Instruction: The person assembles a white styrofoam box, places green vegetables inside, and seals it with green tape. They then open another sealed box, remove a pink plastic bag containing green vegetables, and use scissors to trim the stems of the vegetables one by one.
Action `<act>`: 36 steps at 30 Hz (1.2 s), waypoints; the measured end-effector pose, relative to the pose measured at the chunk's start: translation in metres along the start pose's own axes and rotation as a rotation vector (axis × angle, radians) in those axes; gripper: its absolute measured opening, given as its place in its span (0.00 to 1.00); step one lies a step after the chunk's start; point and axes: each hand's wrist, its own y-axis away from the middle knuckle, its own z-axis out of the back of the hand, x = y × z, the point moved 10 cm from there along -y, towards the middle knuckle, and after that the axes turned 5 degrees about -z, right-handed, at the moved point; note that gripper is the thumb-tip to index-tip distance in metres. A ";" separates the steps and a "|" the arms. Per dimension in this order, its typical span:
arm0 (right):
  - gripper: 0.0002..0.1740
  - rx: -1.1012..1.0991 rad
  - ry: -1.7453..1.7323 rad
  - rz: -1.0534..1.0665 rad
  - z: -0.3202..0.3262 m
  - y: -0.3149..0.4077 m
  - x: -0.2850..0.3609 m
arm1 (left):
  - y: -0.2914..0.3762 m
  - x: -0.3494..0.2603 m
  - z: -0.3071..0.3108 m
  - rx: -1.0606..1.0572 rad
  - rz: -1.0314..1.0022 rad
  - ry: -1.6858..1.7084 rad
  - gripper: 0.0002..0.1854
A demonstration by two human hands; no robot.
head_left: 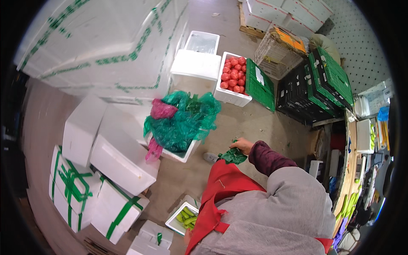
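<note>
My right hand (243, 146) is closed around a crumpled piece of dark green plastic (234, 155), just beyond the red apron (228, 178). Only a small part of my left hand (188, 236) shows at the apron's lower edge. It lies by the rim of a white foam box (173, 224) holding long light-green peppers (187, 218). The apron hides the rest of that hand, so its grip cannot be made out. Ahead of me, green plastic bags (178, 130) and pink plastic bags (163, 109) heap over another open foam box (181, 156).
Tomatoes (234, 75) fill a foam box beside a green crate (260, 84). Black folding crates (293, 92) stand stacked at right, near a wooden table (344, 181). White foam boxes (121, 159) are piled at left. A shoe (210, 157) rests on the concrete floor (255, 124).
</note>
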 end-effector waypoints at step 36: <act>0.39 0.255 0.728 -0.048 -0.395 -0.097 0.036 | -0.054 0.087 0.165 -0.348 0.056 0.507 0.22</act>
